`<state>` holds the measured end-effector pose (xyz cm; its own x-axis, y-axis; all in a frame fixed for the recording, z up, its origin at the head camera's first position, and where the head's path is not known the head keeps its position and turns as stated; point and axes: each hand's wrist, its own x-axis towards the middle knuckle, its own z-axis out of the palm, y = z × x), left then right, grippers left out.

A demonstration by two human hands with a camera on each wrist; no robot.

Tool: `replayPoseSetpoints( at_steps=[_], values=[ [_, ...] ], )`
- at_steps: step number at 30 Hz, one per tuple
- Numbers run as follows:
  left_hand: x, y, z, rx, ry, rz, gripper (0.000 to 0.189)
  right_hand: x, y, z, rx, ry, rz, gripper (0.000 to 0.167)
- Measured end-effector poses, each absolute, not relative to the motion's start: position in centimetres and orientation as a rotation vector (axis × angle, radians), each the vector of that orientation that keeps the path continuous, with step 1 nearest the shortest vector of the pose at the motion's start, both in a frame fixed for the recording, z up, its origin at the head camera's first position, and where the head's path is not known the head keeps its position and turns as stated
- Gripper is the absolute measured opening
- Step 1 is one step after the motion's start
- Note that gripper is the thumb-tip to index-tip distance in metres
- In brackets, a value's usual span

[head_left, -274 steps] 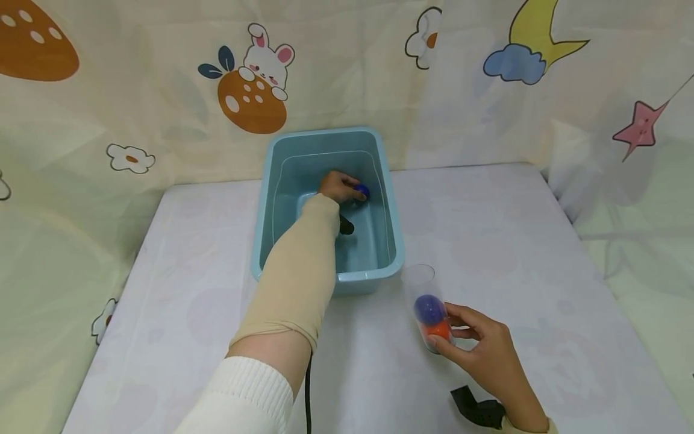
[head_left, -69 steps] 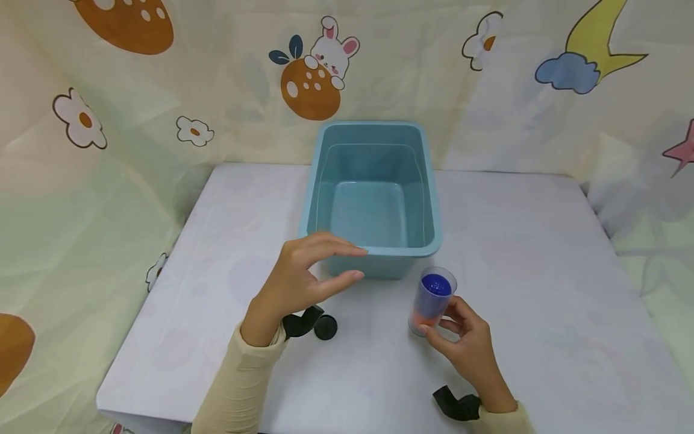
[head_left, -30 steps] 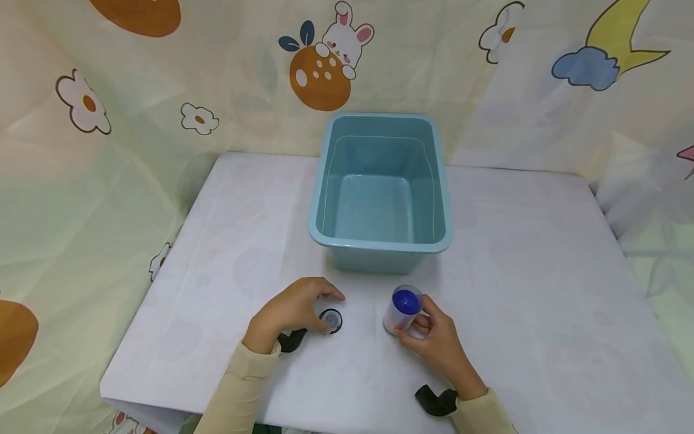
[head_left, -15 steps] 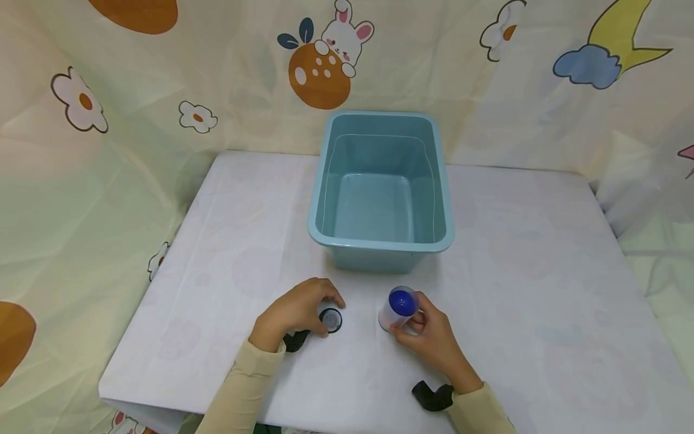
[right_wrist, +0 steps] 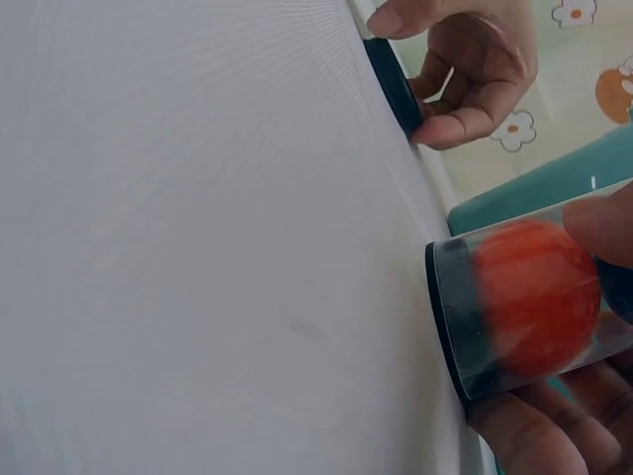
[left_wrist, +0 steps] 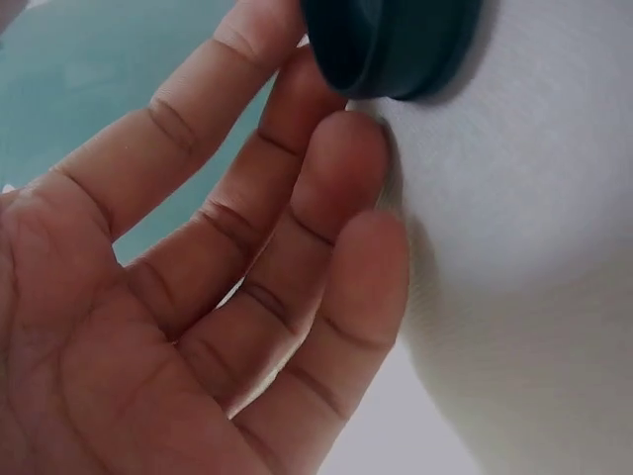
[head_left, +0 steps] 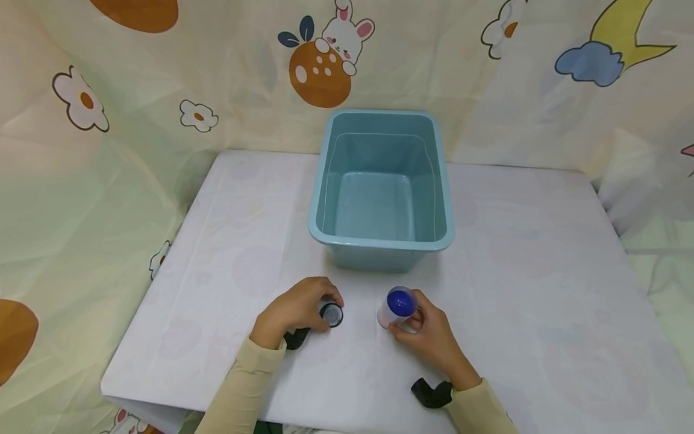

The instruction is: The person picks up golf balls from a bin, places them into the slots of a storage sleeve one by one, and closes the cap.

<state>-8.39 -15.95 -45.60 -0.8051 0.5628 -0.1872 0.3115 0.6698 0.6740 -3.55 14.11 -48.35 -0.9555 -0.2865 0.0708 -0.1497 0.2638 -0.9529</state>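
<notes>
My left hand pinches a round black lid by its edges, thumb on one side and a finger on the other. In the right wrist view the lid is right at the table's surface. A short way to the right, my right hand grips a clear plastic cylinder standing on the table with its mouth upward. A blue ball fills its top; an orange-red ball shows below, above the dark base. Fingers wrap the cylinder's side.
Behind both hands a light blue plastic bin stands near the back edge of the white-covered table. A printed cloth hangs behind. Black curved pieces are worn at the wrists.
Earlier my left hand took a blue ball from the bin; the balls are now in the cylinder. The left hand has come to the lid and closed on it. The cylinder has shifted left.
</notes>
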Motion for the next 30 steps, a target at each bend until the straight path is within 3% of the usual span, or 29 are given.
replayPoseSetpoints(
  at_steps=[18, 30],
  values=[
    [-8.4, -15.5, -44.1, 0.656, 2.496, 1.007, 0.043, -3.8, 14.0, -48.3, -0.420, 2.429, -1.753, 0.054],
    [-7.8, -14.4, -40.7, 1.014, 2.588, 1.287, 0.046, -4.1, 13.8, -48.3, -0.404, 2.359, -1.802, 0.057]
  ],
)
